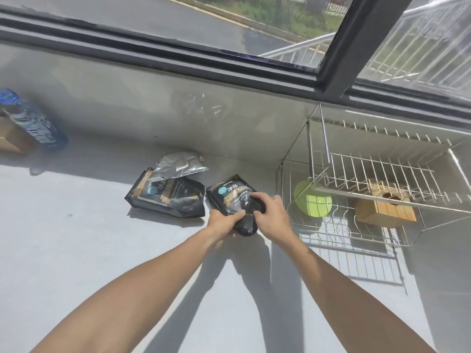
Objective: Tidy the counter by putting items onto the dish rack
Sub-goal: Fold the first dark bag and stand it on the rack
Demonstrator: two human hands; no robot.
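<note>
Both my hands grip a black pouch with gold lettering and a teal dot, just left of the dish rack. My left hand holds its near left edge and my right hand closes over its near right side. A second, similar black pouch lies flat on the counter to the left, with a silver foil bag resting behind and partly on it. The two-tier wire dish rack stands at the right against the wall.
On the rack's lower tier sit a green round plate and a wooden block holder. A blue bottle leans at the far left beside a brown cardboard item. A window runs above the grey counter.
</note>
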